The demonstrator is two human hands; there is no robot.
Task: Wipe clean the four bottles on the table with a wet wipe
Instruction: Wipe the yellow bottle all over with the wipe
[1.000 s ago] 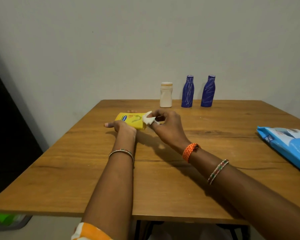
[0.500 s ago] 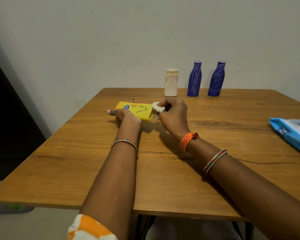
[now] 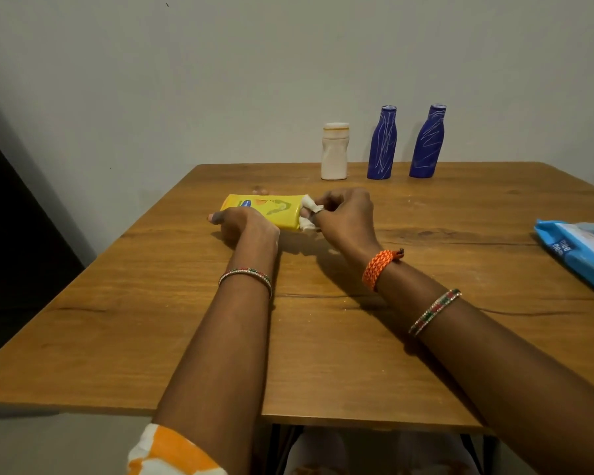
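Forearms reach up from the bottom of the frame over the brown wooden table (image 3: pixel 117 337). At centre, the left hand (image 3: pixel 244 226) curls over the near edge of a flat yellow plastic bottle (image 3: pixel 271 211) lying on its side, pinning it to the wood. Just right of it, the right hand (image 3: pixel 345 217) pinches a bunched white wet wipe (image 3: pixel 308 214) against the bottle's right end. At the right edge lies a light blue wipes pack (image 3: pixel 580 248). Farther up, near the wall, stand a white plastic bottle (image 3: pixel 335 152) and two dark blue bottles (image 3: pixel 382 144) (image 3: pixel 427 142), upright in a row.
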